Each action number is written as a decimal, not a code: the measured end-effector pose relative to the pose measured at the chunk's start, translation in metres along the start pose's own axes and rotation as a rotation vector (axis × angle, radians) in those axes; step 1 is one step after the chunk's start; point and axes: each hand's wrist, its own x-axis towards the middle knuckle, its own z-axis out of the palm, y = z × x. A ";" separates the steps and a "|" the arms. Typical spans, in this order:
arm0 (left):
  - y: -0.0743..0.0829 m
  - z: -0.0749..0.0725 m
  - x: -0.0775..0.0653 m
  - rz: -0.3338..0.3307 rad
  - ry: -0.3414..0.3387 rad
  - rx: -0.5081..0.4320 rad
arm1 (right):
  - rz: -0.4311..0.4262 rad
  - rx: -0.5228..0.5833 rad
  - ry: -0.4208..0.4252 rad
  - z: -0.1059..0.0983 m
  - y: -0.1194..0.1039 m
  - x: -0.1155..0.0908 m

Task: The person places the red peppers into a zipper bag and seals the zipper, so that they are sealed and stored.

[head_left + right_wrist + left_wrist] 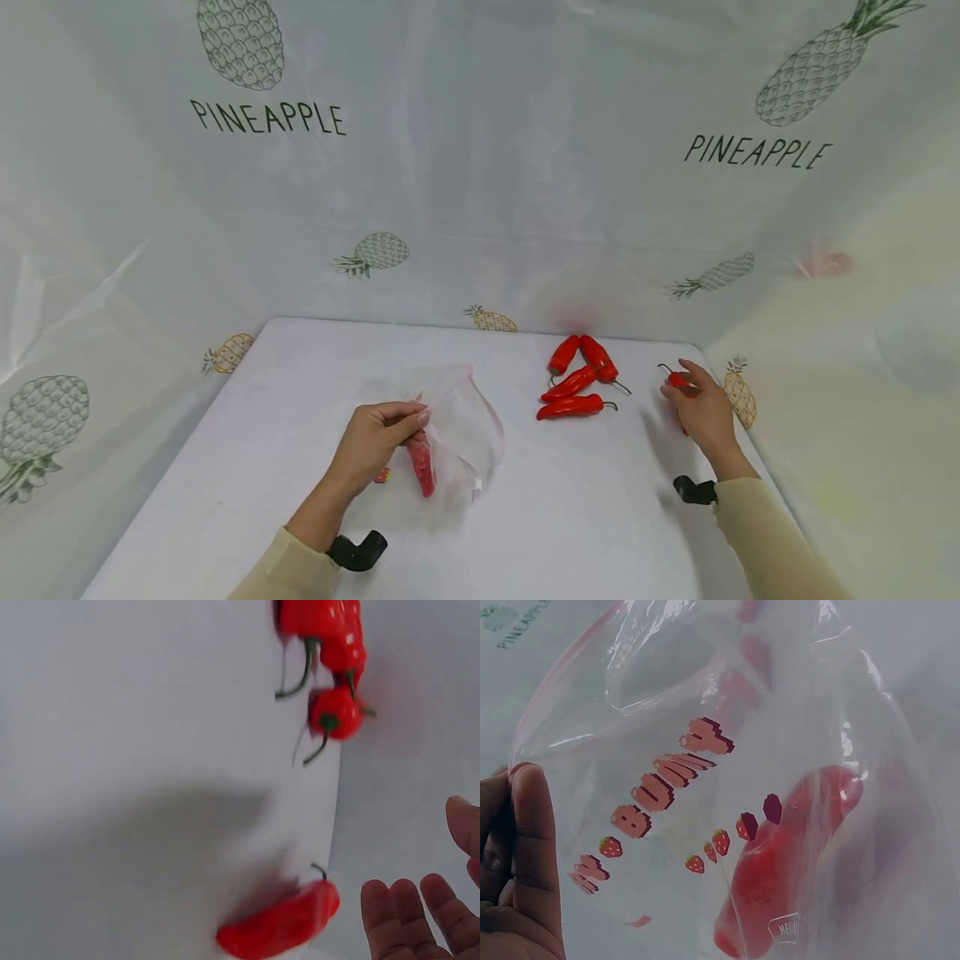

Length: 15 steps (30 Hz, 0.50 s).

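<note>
My left hand [378, 437] pinches the edge of a clear plastic zip bag [468, 421] between thumb and fingers. Inside the bag lies a red chili pepper [422, 468], seen through the film under pink lettering and strawberry prints in the left wrist view. At the table's right side, my right hand [703, 410] hovers over another red chili pepper [279, 924] with a dark green stem. Its thumb and fingers are spread, and in the right wrist view they stand apart from this pepper. From the head, the hand hides the pepper's middle.
Several more red chili peppers [574, 406] lie in a loose group at the back of the white table [577, 508], right of the bag. A pineapple-printed sheet [510, 167] hangs behind the table and along its sides.
</note>
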 end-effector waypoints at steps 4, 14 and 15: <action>-0.001 0.002 0.002 0.001 -0.002 0.009 | 0.083 -0.005 -0.069 -0.014 0.013 0.011; -0.003 0.002 0.002 -0.025 0.011 0.026 | 0.199 -0.063 -0.141 -0.022 0.041 0.037; -0.004 0.003 0.003 -0.024 0.011 0.023 | 0.201 -0.063 -0.144 -0.022 0.044 0.038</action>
